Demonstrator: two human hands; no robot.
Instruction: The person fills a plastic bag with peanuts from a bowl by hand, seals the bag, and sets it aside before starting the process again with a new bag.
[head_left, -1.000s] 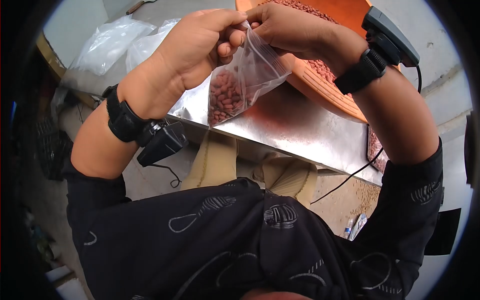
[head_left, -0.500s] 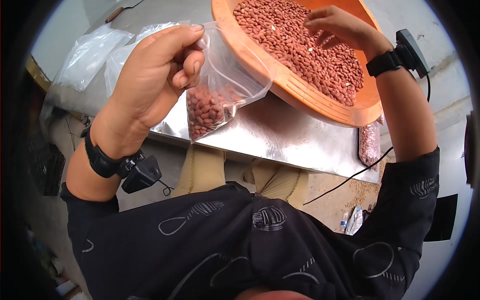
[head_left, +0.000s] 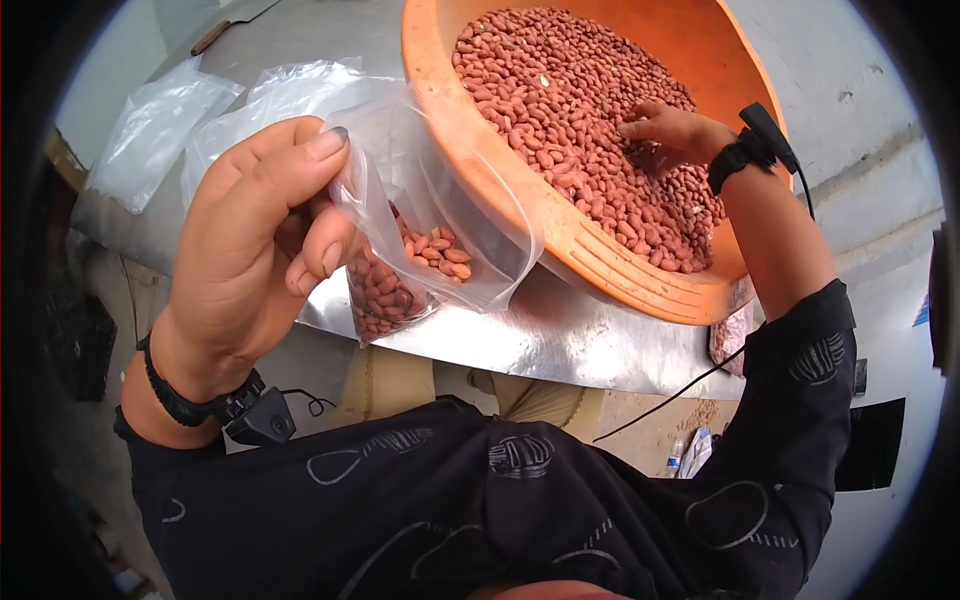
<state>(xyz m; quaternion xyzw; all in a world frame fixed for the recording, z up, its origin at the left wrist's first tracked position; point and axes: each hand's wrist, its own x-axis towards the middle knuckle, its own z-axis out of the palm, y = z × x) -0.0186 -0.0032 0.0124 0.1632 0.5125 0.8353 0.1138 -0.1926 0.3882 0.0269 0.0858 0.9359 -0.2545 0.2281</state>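
My left hand [head_left: 265,225] pinches the rim of a clear zip bag [head_left: 455,185] between thumb and fingers. The bag's mouth gapes toward the orange basin [head_left: 640,275], and some peanuts [head_left: 385,298] lie in its bottom. Inside the tilted basin is a large heap of red-skinned peanuts [head_left: 560,110]. My right hand [head_left: 675,135] reaches over the basin's far side into this heap, fingers apart and curved, with the tips partly hidden among the nuts.
Flat clear bags [head_left: 165,120] lie on the metal table [head_left: 500,340] to the left, near a wooden-handled tool [head_left: 212,36]. A filled bag [head_left: 730,335] sits beside the basin's right end. A black cable [head_left: 670,395] runs below it.
My right hand has come down from above the heap into the peanuts. My left hand and the bag have shifted left and lower in view, and the bag's mouth shows wider.
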